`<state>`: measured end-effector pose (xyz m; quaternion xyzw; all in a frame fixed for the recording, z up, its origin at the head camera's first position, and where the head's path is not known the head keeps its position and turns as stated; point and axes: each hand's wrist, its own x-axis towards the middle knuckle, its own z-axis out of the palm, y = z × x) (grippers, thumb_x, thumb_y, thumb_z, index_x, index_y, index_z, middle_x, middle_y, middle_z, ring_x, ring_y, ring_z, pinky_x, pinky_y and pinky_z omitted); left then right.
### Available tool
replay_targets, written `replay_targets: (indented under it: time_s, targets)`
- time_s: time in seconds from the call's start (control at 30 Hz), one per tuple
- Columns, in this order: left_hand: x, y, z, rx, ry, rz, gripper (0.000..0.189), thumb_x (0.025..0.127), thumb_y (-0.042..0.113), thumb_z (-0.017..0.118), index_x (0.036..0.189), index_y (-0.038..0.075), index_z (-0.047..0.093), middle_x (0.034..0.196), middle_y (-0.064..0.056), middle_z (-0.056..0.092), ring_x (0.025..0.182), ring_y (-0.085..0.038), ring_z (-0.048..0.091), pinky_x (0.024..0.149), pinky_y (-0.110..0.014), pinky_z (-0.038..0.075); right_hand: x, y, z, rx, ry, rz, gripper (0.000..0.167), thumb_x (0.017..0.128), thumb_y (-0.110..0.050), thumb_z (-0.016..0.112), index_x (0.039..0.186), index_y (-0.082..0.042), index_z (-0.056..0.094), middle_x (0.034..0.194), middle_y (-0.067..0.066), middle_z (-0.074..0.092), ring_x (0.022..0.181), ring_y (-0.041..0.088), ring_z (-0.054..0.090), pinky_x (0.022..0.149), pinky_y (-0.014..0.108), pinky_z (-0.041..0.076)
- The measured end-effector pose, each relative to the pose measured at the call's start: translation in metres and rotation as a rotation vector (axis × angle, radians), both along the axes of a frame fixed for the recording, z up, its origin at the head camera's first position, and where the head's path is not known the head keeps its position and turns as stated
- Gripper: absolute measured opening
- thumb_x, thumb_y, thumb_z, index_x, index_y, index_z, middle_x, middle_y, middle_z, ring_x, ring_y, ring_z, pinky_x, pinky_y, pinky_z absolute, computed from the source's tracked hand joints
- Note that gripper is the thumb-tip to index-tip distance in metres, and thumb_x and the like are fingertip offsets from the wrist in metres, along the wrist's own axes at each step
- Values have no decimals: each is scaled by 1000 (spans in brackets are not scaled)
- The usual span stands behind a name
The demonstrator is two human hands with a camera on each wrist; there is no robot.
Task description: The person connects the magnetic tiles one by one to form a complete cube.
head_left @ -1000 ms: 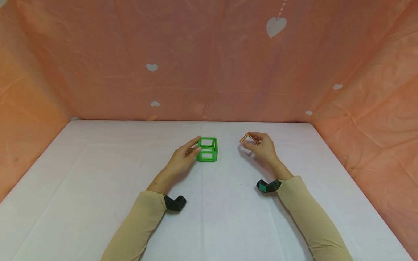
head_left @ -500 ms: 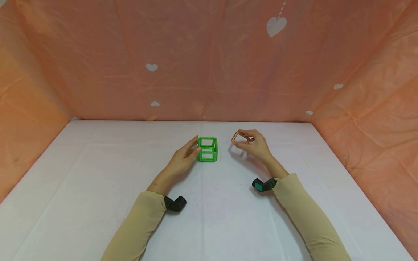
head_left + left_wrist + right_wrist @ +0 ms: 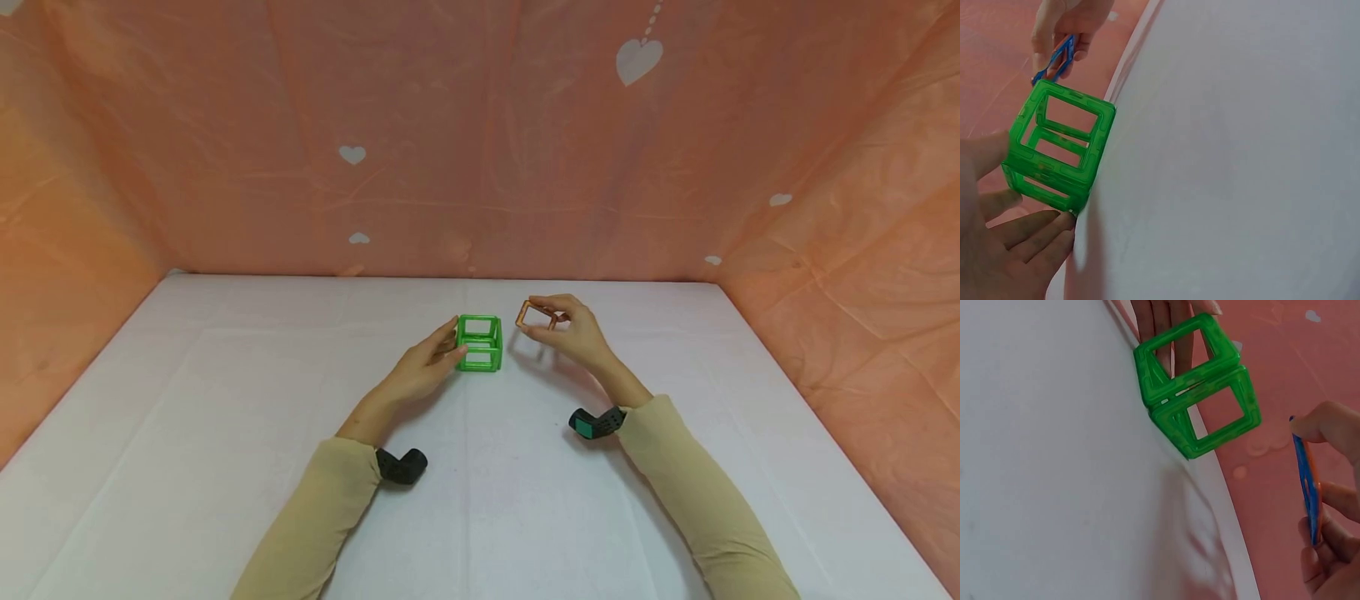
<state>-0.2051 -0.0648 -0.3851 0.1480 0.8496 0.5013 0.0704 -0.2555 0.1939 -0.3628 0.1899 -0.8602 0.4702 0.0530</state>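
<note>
A green cube of square magnetic tiles (image 3: pixel 480 358), with open frame windows, sits on the white table near the middle. My left hand (image 3: pixel 416 371) holds it from the left, the thumb near its front and the fingers along its far side. To the right of the cube, my right hand (image 3: pixel 577 336) pinches a square magnetic tile (image 3: pixel 519 315) by its edges, above the table. That tile looks orange in the head view; in the right wrist view the tile (image 3: pixel 1307 487) shows blue towards the cube and orange behind. A gap separates tile and cube.
The white table (image 3: pixel 517 517) ends at an orange-pink curtain (image 3: pixel 480 167) with pale hearts, which rises behind and at both sides. Black wrist cameras sit on the left cuff (image 3: pixel 345 458) and the right cuff (image 3: pixel 652 425).
My right hand has moved left with the tile, closer to the green cube. The left hand and the cube have stayed nearly in place.
</note>
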Motion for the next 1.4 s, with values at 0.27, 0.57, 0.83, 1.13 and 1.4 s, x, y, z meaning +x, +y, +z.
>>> replay_targets:
  time_s: [0.27, 0.57, 0.83, 1.13, 1.4]
  targets:
    - [1, -1, 0, 9, -3, -13, 65, 101, 28, 50, 153, 7, 19, 142, -21, 48, 128, -33, 50, 110, -43, 38, -2, -9, 0, -40, -1, 63, 45, 79, -11, 77, 122, -4, 65, 120, 16, 58, 112, 40, 55, 87, 40, 44]
    - [1, -2, -2, 6, 24, -29, 65, 101, 25, 50, 153, 4, 18, 142, -23, 47, 129, -35, 49, 110, -45, 37, -3, -17, 0, -49, 43, 114, 46, 78, -9, 79, 122, -3, 65, 119, 16, 60, 111, 36, 55, 88, 49, 44]
    - [1, -2, -3, 1, 21, -28, 67, 100, 27, 52, 154, 6, 17, 143, -21, 46, 132, -34, 46, 113, -45, 32, 5, -29, 10, -75, 22, 167, 48, 78, -2, 77, 123, 6, 61, 121, 24, 57, 113, 40, 52, 87, 41, 43]
    - [1, -3, -2, -13, 8, -30, 67, 100, 29, 51, 154, 8, 17, 145, -20, 45, 132, -33, 46, 112, -46, 33, 6, -36, 13, -63, 32, 200, 46, 79, -3, 77, 122, 2, 63, 118, 20, 58, 112, 32, 53, 87, 39, 42]
    - [1, -2, -2, -8, 7, -31, 67, 100, 27, 53, 154, 8, 18, 144, -21, 45, 132, -33, 46, 112, -45, 34, 24, -48, 33, -37, -8, 257, 46, 80, 0, 74, 122, 10, 59, 120, 27, 55, 113, 40, 49, 89, 49, 41]
